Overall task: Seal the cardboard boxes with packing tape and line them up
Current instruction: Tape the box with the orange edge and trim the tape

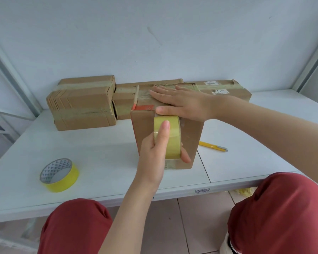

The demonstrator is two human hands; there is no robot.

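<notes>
Now left grip (152,149) clutches tape roll (173,129); right grip (182,101), flat, pins the box (191,136). Pull it taut downward.

I can't see the core of the tape roll (170,131) inside the left hand (154,154). Above that grip, the right hand (182,103) covers the top seam of the box (189,136). To its right, that box hides one end of the yellow pen-shaped tool (212,146). The print on the label (220,91) beyond is too small to read.
</notes>
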